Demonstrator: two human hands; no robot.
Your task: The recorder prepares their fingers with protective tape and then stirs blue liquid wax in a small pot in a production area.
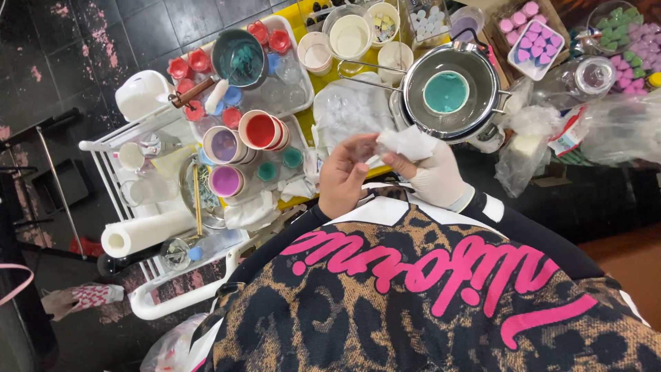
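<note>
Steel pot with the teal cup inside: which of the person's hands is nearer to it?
Right. The right hand, pinching a white wipe, is just short of the steel pot, on the person's side. The left hand is farther off to the left.

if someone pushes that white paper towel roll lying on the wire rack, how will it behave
The white paper towel roll lies on its side on the white wire rack, so a sideways push would probably make it roll. It looks soft and likely light for its size, so it should dent under a firm squeeze rather than break.
</note>
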